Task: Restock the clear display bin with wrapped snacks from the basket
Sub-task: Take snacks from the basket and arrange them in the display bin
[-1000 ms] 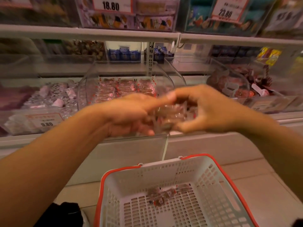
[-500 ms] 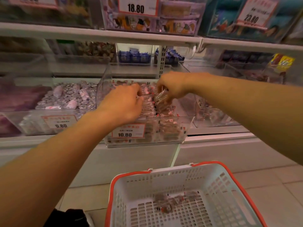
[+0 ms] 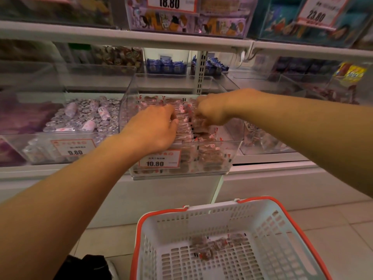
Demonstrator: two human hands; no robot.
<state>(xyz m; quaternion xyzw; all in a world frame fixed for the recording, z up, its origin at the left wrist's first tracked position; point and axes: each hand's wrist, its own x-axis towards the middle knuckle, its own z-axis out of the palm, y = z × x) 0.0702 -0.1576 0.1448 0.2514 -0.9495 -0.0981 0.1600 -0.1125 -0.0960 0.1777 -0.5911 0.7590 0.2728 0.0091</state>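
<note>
- We see long shelves (image 3: 121,36) running from left to right, far from us, with many see-through bins of sweets on them.
- Near us on the floor sits the white basket (image 3: 272,217) with its orange rim. Only a small bunch of wrapped snacks (image 3: 210,247) lies on its bottom, so we think most of the job is done.
- The clear display bin (image 3: 232,156) sits in the middle of the low shelf, with a price tag (image 3: 159,159) on its near wall. It is packed with rows of wrapped snacks.
- To its left is another bin (image 3: 36,146) with silvery sweets.
- Our left hand (image 3: 153,128) rests palm down on the snacks in the bin, with its fingers bent over them. We cannot tell if it is holding one.
- Our right hand (image 3: 210,112) is just beside it, a little farther in. Its fingers pinch a few wrapped snacks over the right rows (the picture is blurry there, so we cannot count them).
- The two hands are close but not touching.
- We think these snacks are small and light. The shiny wrap looks slippery and crinkly, so a stack could slide apart.
- We would hold each one by its long sides, not by the thin twisted ends, and not squeeze hard, because the inside might crumble.
</note>
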